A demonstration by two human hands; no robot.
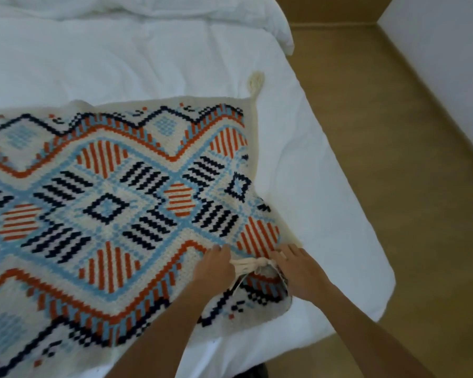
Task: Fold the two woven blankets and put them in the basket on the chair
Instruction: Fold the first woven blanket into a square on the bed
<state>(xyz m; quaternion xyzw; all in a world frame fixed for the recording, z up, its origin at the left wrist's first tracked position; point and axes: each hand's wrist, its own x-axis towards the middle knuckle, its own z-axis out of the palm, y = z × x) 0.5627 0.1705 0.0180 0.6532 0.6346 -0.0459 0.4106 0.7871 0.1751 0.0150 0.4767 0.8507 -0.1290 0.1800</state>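
Blanket (115, 203): patterned, spread flat on the white bed (325, 203), near corner turned inward.
Left hand (215, 266): pinching a cream tassel (253, 264).
Right hand (298, 268): fingers spread, pressing the folded corner.
Surroundings: second tassel (255, 83) at far corner; tan floor (393, 159) beside bed.

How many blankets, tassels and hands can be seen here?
Woven blanket: 1
Cream tassels: 2, one at the far corner, one between the hands
Hands: 2, left hand, right hand
Total: 5
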